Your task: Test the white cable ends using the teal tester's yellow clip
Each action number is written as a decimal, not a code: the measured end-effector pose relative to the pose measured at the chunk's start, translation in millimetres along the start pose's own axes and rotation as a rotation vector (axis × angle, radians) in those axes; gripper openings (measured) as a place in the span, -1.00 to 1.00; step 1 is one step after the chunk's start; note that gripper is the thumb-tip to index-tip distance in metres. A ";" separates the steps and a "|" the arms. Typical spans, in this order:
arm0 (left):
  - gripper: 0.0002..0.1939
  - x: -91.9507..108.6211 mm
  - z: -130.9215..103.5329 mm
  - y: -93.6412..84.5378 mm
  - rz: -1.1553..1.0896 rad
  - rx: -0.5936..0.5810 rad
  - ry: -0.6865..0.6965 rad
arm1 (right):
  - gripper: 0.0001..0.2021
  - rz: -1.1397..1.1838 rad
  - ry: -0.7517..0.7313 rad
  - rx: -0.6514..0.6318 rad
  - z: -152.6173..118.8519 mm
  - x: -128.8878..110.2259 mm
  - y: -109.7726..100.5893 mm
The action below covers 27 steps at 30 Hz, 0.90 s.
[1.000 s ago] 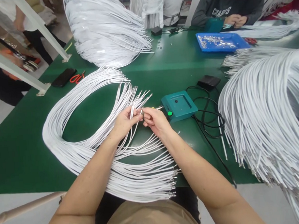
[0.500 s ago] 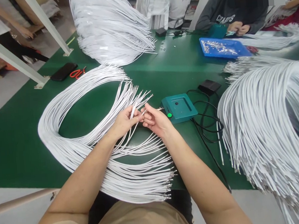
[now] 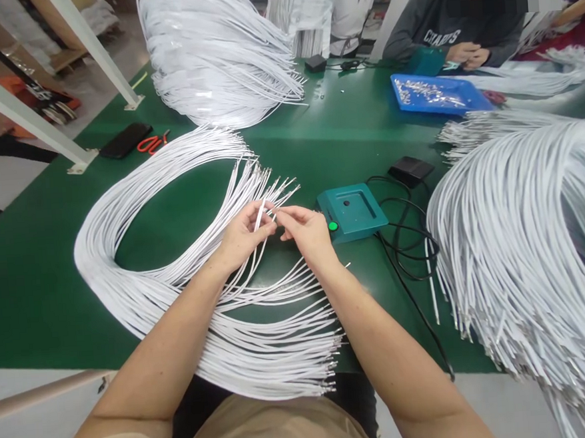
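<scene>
A looped bundle of white wires [image 3: 105,259] lies in front of me, with metal tips at its loose ends. My left hand [image 3: 246,232] is closed around a few of these wires, which stand up between thumb and fingers. Against its fingertips, my right hand [image 3: 306,228] pinches at the same wires; its fingers cover the exact spot. Just right of my right hand sits a teal device [image 3: 355,211] with a lit green button [image 3: 333,227].
Large white wire bundles stand at the back [image 3: 211,58] and right [image 3: 517,216]. A blue tray [image 3: 439,94] holds small metal parts. Black cables [image 3: 400,265], a black box [image 3: 410,169], orange-handled scissors [image 3: 150,144] and a black phone-like object [image 3: 125,140] lie about. A co-worker sits opposite.
My right hand has turned over, knuckles now up, and its fingers have closed in toward my left fingertips. My left hand stays nearly still. The person at the far left has left that spot.
</scene>
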State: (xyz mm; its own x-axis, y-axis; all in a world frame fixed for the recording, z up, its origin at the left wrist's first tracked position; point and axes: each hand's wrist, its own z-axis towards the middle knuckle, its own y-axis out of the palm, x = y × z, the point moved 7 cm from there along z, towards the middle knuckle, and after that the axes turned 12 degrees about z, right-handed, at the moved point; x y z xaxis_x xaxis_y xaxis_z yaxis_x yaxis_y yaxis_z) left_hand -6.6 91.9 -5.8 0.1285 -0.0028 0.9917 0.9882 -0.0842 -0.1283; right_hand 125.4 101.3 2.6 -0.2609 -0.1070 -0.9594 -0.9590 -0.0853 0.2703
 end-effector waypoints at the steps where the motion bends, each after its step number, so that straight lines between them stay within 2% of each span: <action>1: -0.54 -0.9 -0.1 2.0 -0.016 -0.024 -0.020 | -0.81 -0.137 -0.071 0.010 -0.5 -4.0 -1.0; 4: -0.49 -5.8 -1.7 8.0 -0.125 -0.100 -0.125 | -0.80 -0.564 -0.360 0.010 -6.0 -18.9 2.1; 7: -0.53 -9.5 -4.4 11.8 -0.277 -0.154 -0.243 | -0.72 -0.928 -0.628 -0.080 -14.7 -26.1 15.5; 10: -0.57 -9.0 -4.8 10.9 -0.339 -0.156 -0.284 | -0.65 -1.174 -0.742 -0.191 -18.9 -26.2 25.5; 12: -0.58 -8.0 -3.4 8.4 -0.306 -0.131 -0.261 | -0.68 -1.269 -0.750 -0.201 -18.1 -29.2 25.1; 16: -0.54 -9.2 -0.3 5.0 -0.128 -0.074 -0.188 | -0.79 -1.373 -0.684 -0.120 -10.4 -38.3 11.2; 21: -0.49 -15.1 0.8 6.7 0.030 -0.078 -0.172 | -0.79 -1.457 -0.537 -0.241 2.2 -27.8 -2.3; 27: -0.51 -11.4 -0.5 2.2 0.275 -0.047 -0.200 | -0.81 -1.423 -0.542 -0.262 4.3 -29.5 -4.5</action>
State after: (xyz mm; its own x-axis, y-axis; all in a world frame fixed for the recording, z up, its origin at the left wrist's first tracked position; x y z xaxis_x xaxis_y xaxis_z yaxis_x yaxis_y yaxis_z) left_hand -6.0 91.2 -17.4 0.4086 0.1631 0.8980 0.9096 -0.1536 -0.3859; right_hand 136.9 109.0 29.3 0.7578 0.5657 -0.3252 -0.4110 0.0267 -0.9112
